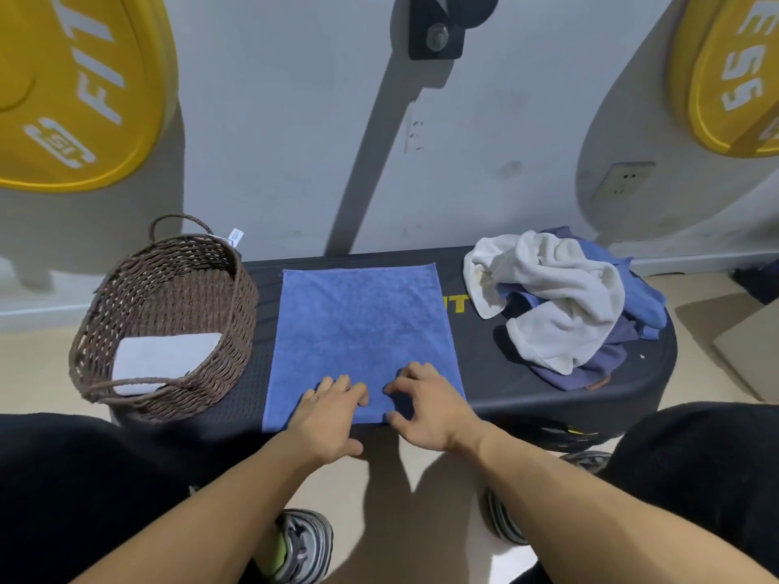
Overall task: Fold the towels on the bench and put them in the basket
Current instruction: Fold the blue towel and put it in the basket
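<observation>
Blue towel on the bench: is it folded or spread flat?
Spread flat. The blue towel lies as one smooth rectangle on the bench, no fold showing; both hands rest on its near edge.

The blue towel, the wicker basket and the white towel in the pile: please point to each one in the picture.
blue towel (358, 330), head view, centre of the flat cloth.
wicker basket (242, 297), head view, outer right wall.
white towel (560, 288), head view, middle of the crumpled cloth on the pile.
</observation>
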Demonstrator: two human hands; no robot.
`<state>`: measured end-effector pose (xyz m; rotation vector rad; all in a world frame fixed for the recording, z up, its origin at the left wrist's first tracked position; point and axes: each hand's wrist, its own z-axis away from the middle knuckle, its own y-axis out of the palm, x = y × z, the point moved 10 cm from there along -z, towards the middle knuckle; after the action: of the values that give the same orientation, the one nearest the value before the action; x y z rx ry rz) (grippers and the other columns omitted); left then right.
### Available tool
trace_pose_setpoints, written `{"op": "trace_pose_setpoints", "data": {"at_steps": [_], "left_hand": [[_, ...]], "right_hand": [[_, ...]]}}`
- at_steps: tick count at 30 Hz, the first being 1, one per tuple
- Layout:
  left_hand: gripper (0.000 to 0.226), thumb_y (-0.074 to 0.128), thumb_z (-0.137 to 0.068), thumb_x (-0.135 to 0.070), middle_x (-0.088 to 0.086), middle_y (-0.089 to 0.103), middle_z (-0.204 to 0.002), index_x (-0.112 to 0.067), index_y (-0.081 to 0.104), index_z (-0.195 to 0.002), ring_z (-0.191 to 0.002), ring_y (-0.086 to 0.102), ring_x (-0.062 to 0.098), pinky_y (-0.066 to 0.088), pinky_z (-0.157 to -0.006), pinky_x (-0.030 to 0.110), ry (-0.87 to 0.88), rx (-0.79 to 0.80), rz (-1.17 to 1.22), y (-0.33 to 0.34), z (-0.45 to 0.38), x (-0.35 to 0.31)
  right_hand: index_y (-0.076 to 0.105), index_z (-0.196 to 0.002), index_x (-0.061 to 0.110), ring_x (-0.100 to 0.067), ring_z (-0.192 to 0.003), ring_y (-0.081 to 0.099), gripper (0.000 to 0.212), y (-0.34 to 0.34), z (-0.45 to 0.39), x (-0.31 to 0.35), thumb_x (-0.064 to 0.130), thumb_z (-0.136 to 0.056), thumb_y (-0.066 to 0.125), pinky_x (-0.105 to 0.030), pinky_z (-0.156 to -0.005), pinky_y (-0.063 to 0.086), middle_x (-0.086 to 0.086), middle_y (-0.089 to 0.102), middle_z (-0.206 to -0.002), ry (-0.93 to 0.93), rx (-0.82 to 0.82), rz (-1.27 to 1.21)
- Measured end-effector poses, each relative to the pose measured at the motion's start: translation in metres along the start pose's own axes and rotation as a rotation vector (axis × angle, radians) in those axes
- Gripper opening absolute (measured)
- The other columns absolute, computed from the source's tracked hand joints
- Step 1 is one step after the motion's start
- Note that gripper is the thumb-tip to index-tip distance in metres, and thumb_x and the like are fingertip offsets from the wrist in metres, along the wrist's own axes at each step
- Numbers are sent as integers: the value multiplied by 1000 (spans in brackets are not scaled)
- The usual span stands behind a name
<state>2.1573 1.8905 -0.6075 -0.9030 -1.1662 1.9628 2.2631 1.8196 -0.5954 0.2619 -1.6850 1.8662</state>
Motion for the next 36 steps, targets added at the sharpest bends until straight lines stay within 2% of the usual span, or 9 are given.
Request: {"op": "trace_pose_setpoints", "data": {"at_steps": [4,10,15,19,22,25,29,33,36], "left_hand": [[50,74,-75,-43,-14,36,-105,-35,45,-115,-104,40,17,32,-81,32,37,-45,73,-1,1,2],[60,76,-73,-54,-15,42,-109,-33,49,-123,-104,38,14,35,-90,33,63,-22,160,2,2,9],[67,73,-74,-59,-13,43,-109,-30,49,-130,-105,39,16,33,-86,32,70,-43,149,5,3,9],[61,64,-83,-57,-8,50,-115,-25,50,-134,-106,42,18,36,-90,34,37,-62,170,1,1,13],[36,64,-90,-39,-7,55,-108,-24,58,-121,-106,48,18,43,-90,35,-55,-126,264,-7,0,22],[9,68,-87,-26,-8,57,-85,-24,62,-94,-87,57,18,48,-78,32,-221,-124,435,-15,1,55],[14,73,-85,-29,-8,61,-77,-21,63,-78,-74,55,13,39,-66,26,-268,0,381,-26,8,95],[23,64,-91,-27,-5,51,-74,-19,49,-76,-69,45,15,34,-63,29,-235,47,330,-38,8,99],[23,62,-94,-28,-2,50,-75,-15,50,-79,-70,43,17,36,-66,29,-175,227,246,-47,6,87]], "right_hand": [[60,-130,26,-16,-106,44,61,0,1,4,61,-80,65,-31,-92,43,5,48,-115,-53,34,60],[61,-125,25,-22,-109,46,37,17,17,16,43,-92,58,-32,-85,37,4,52,-124,-239,20,331],[62,-127,28,-24,-106,48,31,4,3,3,28,-102,43,-32,-82,33,4,56,-118,-21,-65,274],[57,-112,19,-24,-95,46,23,-3,-9,-3,23,-104,36,-34,-75,31,-3,59,-110,170,-69,169],[54,-110,14,-28,-99,51,23,-4,-15,-7,25,-105,35,-35,-74,33,-7,60,-111,230,-49,105],[53,-109,12,-31,-97,55,27,-6,-15,-15,31,-105,35,-36,-70,35,-10,60,-108,286,-21,125],[50,-94,15,-30,-80,53,31,-15,-13,-22,43,-102,43,-36,-63,35,-9,63,-95,326,14,193],[58,-88,12,-24,-84,63,46,-14,-5,-21,57,-89,62,-35,-69,44,0,67,-93,238,199,-61],[58,-81,9,-7,-62,50,56,-23,-3,-7,60,-72,77,-27,-59,39,15,53,-71,143,426,90]]}}
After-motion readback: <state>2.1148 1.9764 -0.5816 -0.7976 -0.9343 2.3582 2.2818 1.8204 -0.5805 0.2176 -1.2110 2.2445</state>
